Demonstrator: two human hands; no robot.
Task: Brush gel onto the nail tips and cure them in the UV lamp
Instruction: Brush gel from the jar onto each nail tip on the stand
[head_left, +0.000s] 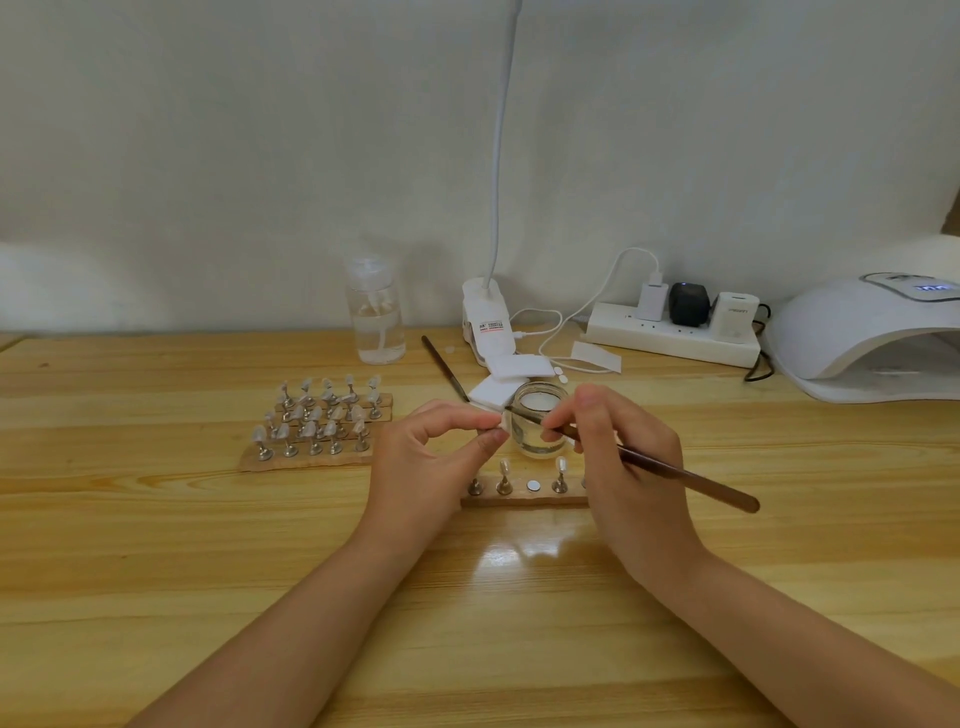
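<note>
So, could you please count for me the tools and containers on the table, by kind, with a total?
Brushes: 2, one in the right hand as brush in hand, one spare brush lying behind
Glass jar: 1
Clear pump bottle: 1
UV lamp: 1
Wooden nail-tip stands: 2, the full stand and the near stand
Total: 7

Brown-handled gel brush (670, 470), tilted, bristles toward a small pale nail tip (500, 422). White domed UV lamp (862, 338) at far right, opening facing left.

2 bare forearms, no sleeves, short fingernails.
</note>
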